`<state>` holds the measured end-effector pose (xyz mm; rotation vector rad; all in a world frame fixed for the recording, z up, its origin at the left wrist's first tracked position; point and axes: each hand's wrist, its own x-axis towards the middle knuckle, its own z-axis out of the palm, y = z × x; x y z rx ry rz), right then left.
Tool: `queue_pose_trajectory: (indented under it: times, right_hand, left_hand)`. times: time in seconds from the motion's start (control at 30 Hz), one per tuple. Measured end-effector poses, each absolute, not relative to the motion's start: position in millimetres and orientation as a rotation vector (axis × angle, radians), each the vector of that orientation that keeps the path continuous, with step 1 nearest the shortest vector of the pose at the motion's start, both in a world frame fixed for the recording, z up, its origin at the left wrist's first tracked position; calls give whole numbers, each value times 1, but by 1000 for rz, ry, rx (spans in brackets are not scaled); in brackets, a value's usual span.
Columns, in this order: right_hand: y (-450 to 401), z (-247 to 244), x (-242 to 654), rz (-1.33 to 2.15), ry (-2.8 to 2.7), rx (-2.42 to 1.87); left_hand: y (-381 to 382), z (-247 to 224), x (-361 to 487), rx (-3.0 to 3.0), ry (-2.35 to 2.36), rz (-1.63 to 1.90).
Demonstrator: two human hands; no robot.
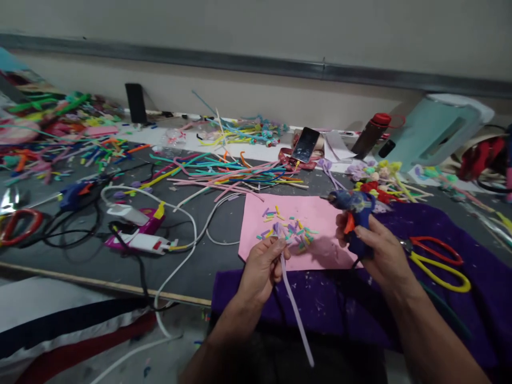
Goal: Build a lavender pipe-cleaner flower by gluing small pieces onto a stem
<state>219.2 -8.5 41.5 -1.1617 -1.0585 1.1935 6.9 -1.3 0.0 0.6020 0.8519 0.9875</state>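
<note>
Pinches a lilac stem (296,314) between the thumb and bent forefinger of the left hand (260,265), close to its upper end, with the long bare length slanting down in front of the purple cloth (228,285). Grasps a blue glue gun (363,209) by its handle in the right hand (378,242), with fingers curled by the orange trigger (349,223) and the nozzle (327,198) pointing left, raised above the pink mat (312,205) and well apart from the stem; cannot tell whether squeezing the trigger. Seems to include a little lilac tuft (279,229) at the stem's top, though blurred against the loose cut pieces (303,238) behind. Looks like an early stage with this one: with cutting apparently done, judging by the scatter on the mat, and most of the attaching probably left. To the right, shows red- and yellow-handled scissors (458,290) lying on the cloth. Beyond the mat, shows long uncut stems (236,170) heaped on the grey table (88,266) and, right of them, fluffy flower-like pieces (376,180), probably finished or nearly so. Near the back, includes a phone (307,144) and a red-capped bottle (372,133).
</note>
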Motion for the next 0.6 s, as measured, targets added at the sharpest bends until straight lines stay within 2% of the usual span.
queue_pose_trajectory:
  times: [0.2, 0.6]
  right_hand:
    - [-21, 37, 222, 1416, -1202, -1176]
    - [-37, 36, 213, 623, -1898, -1487]
  left_hand:
    - [-1, -3, 5, 544, 821, 1016]
    - [-1, -1, 6, 637, 882, 1029]
